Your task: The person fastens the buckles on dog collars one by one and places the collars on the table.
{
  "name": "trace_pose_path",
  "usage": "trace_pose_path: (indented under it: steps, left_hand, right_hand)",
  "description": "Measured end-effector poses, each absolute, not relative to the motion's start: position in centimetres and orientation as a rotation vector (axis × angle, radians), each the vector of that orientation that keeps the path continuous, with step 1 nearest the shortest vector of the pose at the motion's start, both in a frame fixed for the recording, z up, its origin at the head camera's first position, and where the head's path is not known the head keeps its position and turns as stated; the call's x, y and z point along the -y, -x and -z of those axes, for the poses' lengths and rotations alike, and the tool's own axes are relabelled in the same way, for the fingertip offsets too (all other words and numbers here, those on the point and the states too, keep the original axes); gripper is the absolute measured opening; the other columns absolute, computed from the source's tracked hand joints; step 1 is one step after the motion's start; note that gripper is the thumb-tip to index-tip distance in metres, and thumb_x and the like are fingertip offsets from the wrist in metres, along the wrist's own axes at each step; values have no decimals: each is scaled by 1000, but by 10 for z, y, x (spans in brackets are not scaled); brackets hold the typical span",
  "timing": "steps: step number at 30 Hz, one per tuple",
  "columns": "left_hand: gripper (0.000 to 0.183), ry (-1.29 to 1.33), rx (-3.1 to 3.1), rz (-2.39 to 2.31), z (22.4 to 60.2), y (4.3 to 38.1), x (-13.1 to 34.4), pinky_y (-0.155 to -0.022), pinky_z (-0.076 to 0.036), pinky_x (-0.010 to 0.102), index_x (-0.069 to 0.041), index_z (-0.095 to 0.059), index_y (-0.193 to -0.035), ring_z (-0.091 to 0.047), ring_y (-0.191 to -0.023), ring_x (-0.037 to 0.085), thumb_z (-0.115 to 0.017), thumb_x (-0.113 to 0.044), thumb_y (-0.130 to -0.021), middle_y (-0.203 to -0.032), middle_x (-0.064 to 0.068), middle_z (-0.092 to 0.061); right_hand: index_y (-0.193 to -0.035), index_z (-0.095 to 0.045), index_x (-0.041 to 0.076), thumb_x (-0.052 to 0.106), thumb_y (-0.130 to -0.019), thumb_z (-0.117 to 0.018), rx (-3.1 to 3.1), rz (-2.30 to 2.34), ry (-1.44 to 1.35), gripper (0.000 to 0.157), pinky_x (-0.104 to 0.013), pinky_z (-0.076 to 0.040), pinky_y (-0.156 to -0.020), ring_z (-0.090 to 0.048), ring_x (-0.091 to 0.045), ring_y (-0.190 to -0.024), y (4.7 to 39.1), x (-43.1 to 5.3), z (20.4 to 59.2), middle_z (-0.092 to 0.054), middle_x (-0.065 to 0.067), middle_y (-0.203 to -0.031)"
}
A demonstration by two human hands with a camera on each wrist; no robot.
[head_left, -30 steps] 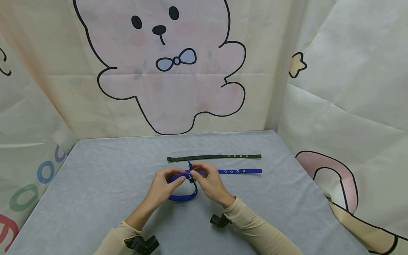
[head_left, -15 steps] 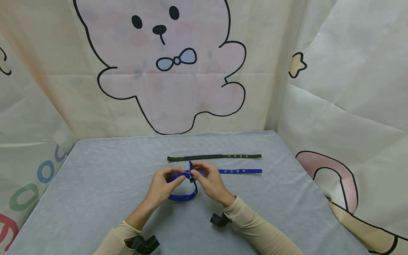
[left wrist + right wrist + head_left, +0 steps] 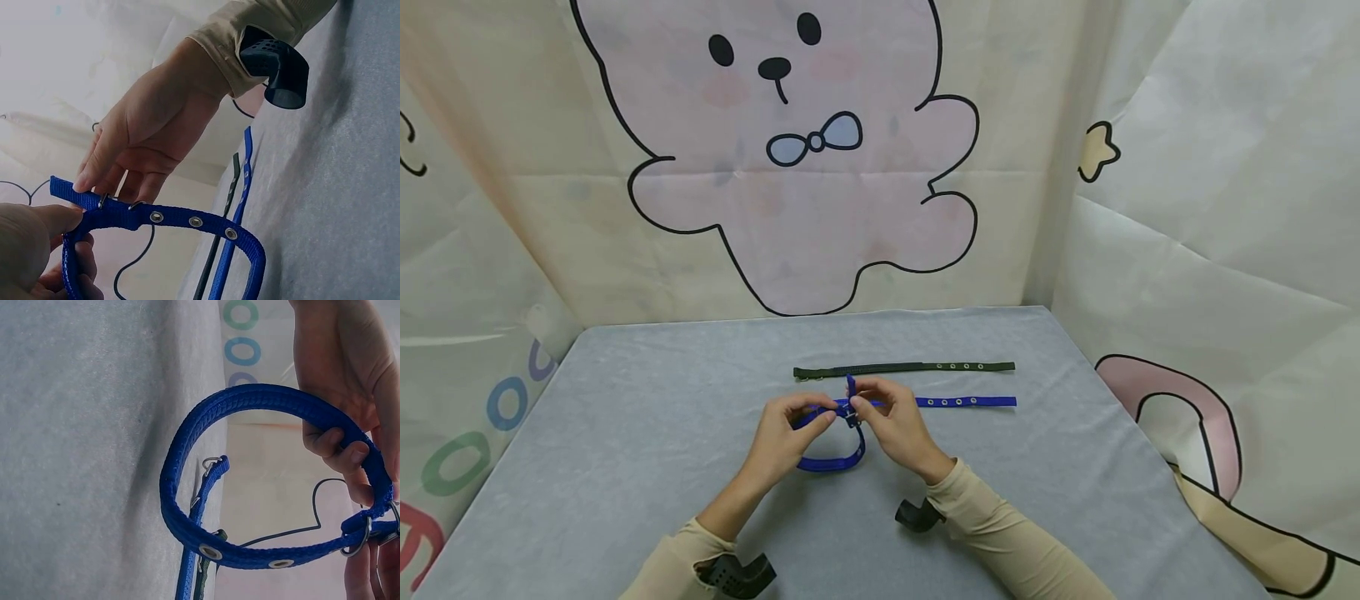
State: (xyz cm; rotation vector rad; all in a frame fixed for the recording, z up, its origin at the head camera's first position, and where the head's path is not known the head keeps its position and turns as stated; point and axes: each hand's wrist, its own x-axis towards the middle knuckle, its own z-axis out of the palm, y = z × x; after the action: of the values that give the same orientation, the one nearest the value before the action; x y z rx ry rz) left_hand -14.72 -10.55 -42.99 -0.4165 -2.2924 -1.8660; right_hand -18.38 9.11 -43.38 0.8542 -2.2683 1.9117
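A blue dog collar (image 3: 831, 465) is held up off the table, bent into a closed loop. It has metal eyelets (image 3: 195, 222) and a metal buckle (image 3: 103, 200), with the strap's free end (image 3: 65, 190) sticking out past the buckle. My left hand (image 3: 790, 437) pinches the padded band beside the buckle, thumb on one face and fingers curled behind. My right hand (image 3: 895, 425) pinches the strap at the buckle, its thumb against the free end. In the right wrist view the loop (image 3: 172, 481) appears round, and the right fingers (image 3: 357, 575) are partly cut off by the frame.
Behind my hands a second blue collar (image 3: 966, 402) lies stretched flat, partly hidden by the right hand. Farther back a dark green collar (image 3: 902, 368) lies parallel to it. Grey cloth covers the table (image 3: 625, 433), and printed curtains (image 3: 1000, 233) stand at its back and sides.
The strap's free end stands slightly higher and a little farther right above the buckle, with the right hand shifted very slightly right. My left hand keeps its place.
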Motion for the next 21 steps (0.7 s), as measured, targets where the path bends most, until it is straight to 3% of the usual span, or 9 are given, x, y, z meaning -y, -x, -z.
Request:
trace_pose_path:
  steps: [5, 14, 21]
  left_hand:
    - [12, 444, 2294, 1851, 430, 147, 105, -74, -54, 22, -3, -77, -102, -66, -83, 6, -70, -10, -95, -103, 16, -75]
    - [13, 460, 2337, 1816, 431, 147, 106, -89, -56, 28, -7, -78, -104, -71, -105, 24, -69, -12, -96, -111, 11, -76]
    - [11, 481, 2362, 1833, 431, 147, 106, -88, -56, 25, -7, -78, -102, -70, -105, 26, -69, -10, -96, -111, 12, -76]
  right_hand:
    - [-122, -66, -3, 7, -101, -60, 2283, -1906, -830, 24, -28, -60, -77, -68, -15, -98, 183, -91, 432, -68, -22, -115]
    - [-120, -69, 3, 11, -101, -62, 2334, -1759, -853, 22, -35, -53, -94, -66, -22, -109, 182, -93, 429, -71, -17, -115]
    - [-119, -66, 0, 9, -102, -59, 2271, -1796, -885, 21, -28, -56, -85, -68, -16, -100, 183, -93, 428, -70, -21, -110]
